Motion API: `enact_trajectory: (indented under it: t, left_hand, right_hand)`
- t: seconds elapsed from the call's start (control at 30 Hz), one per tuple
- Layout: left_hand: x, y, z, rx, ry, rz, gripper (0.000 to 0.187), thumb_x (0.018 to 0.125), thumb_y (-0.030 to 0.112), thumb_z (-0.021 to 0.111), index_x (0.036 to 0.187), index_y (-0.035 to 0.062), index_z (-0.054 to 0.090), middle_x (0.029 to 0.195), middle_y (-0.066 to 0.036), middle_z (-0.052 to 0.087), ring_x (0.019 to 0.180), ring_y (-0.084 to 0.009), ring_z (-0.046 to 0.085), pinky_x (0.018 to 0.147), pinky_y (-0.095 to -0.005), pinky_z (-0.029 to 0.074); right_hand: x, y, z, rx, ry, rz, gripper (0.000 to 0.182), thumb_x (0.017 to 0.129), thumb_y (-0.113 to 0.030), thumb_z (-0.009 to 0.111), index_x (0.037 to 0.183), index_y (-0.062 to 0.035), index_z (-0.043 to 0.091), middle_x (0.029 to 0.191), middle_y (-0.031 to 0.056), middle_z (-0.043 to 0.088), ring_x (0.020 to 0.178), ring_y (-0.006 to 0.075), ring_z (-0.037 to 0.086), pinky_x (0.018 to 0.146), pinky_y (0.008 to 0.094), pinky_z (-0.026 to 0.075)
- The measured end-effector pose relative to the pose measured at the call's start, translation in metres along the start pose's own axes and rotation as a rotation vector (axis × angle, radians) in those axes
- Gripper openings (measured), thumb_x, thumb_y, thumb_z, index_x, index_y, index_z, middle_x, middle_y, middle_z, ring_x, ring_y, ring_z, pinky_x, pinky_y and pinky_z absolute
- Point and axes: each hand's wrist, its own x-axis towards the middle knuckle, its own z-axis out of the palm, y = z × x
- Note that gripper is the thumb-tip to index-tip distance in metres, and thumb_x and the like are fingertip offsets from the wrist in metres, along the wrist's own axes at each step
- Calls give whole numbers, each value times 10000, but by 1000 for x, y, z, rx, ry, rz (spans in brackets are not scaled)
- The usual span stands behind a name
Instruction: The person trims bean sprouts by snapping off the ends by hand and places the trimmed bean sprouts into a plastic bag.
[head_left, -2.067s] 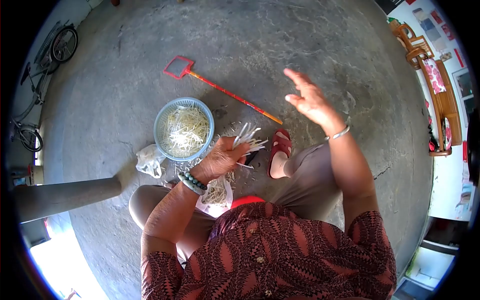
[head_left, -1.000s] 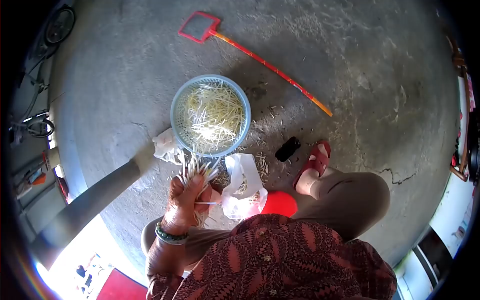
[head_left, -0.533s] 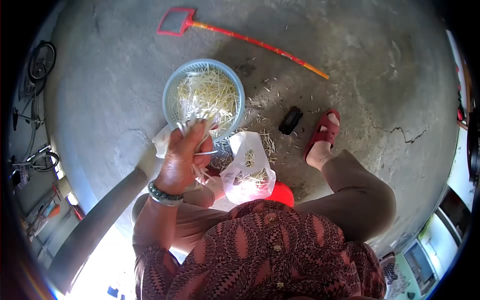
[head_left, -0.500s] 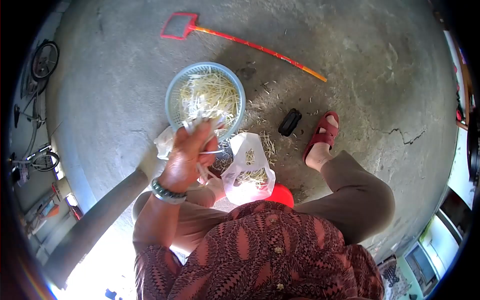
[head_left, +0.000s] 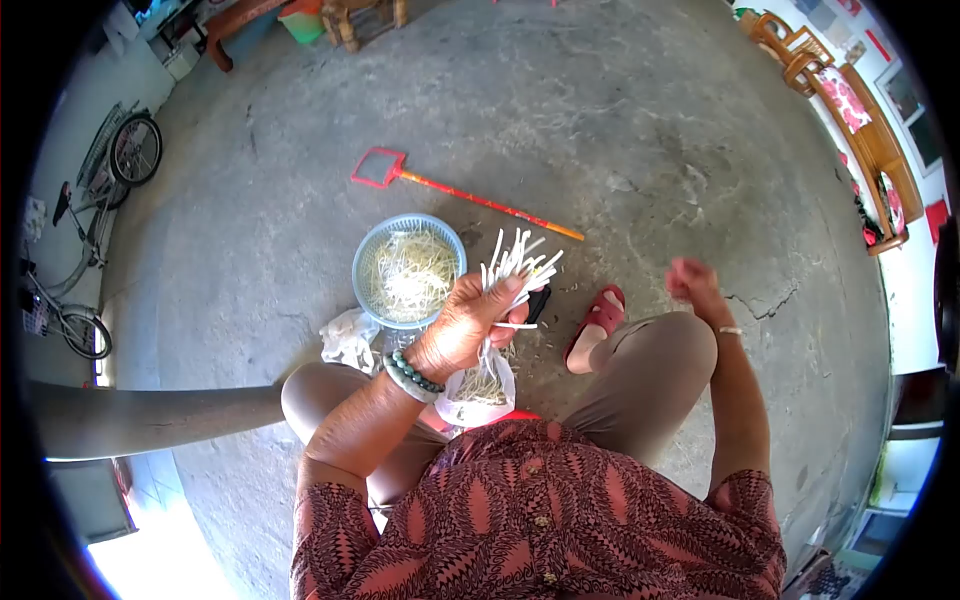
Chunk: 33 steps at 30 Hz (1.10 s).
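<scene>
Bean sprouts (head_left: 515, 268) are fanning out as a pale bundle from the left hand (head_left: 468, 325), whose grip is clamped around their lower ends, near the middle of the view. Just at the hand's ten o'clock, a blue basket (head_left: 367, 262) is sitting on the concrete floor (head_left: 650, 130), holding more sprouts. A white plastic bag (head_left: 480, 392) with sprouts is lying at the hand's six o'clock, and a crumpled bag (head_left: 348, 337) at its nine o'clock. The right hand (head_left: 692, 283) is hovering at three o'clock, well apart and holding nothing; it is blurred, so I cannot tell how its grip stands. A red fly swatter (head_left: 455, 191) is lying at twelve o'clock. A red sandal (head_left: 598, 318) is showing between the hands.
</scene>
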Motion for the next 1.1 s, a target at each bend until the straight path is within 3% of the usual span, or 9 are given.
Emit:
enact_trajectory:
  t: [0.13,0.3,0.37,0.43,0.47,0.7,0.83,0.93,1.1]
  left_hand:
    - [-3,0,27,53,-29,-6,267,928,291,557,1023,51,625,665,11,526,510,-44,387,442,-190,305]
    - [0,-2,32,120,-56,-11,259,932,279,547,1040,55,618,691,14,541,550,-43,442,459,-183,338]
    - [0,-5,28,145,-35,-3,244,934,275,546,1011,54,616,706,15,551,561,-36,446,462,-183,340]
    - [1,-2,21,155,-28,-5,229,936,268,546,992,56,611,709,15,553,551,-34,439,456,-187,335]
    - [2,0,16,143,-59,-9,196,940,246,543,956,59,599,709,15,552,538,-28,420,452,-186,326]
    - [30,-6,-12,324,-62,16,241,953,262,518,854,56,594,641,29,540,490,-22,430,430,-194,347]
    - [39,-5,-11,407,-121,67,174,951,206,526,861,69,584,655,42,523,504,-4,388,419,-183,304]
    - [42,-3,-10,459,-142,132,143,936,155,528,886,34,584,660,37,541,577,-21,462,498,-214,397]
    - [48,-17,-15,541,-128,212,124,921,134,540,926,21,589,653,15,566,597,-40,515,518,-237,434]
  right_hand:
    - [-58,-157,83,-80,-235,-377,276,932,-217,529,1127,-33,595,959,88,652,833,158,626,740,278,512]
    - [-75,-198,148,-55,-430,-712,204,892,-131,581,1063,-25,614,944,84,660,842,144,633,757,277,509]
    - [-81,-209,163,-296,-406,-841,184,844,-92,616,1010,-13,615,948,101,659,859,178,642,765,288,506]
    - [-79,-212,181,-415,-397,-1193,170,809,-69,622,968,-8,608,973,126,644,885,236,641,780,314,503]
    - [-80,-209,188,-406,-413,-1198,161,790,-56,622,944,-11,607,1000,137,628,914,301,621,793,355,503]
    - [-64,-179,203,-829,-248,-1280,212,771,-82,638,972,-30,596,1089,86,581,1037,311,540,880,415,440]
    - [-54,-173,200,-799,-276,-1174,244,763,-101,655,984,-23,590,1054,108,601,1002,315,564,861,416,443]
    - [-51,-174,201,-617,-259,-1023,263,747,-125,676,971,-22,584,965,135,624,932,321,597,842,418,455]
    - [-49,-173,203,-698,-304,-1093,239,728,-106,677,937,-36,582,928,103,610,896,304,588,800,400,454]
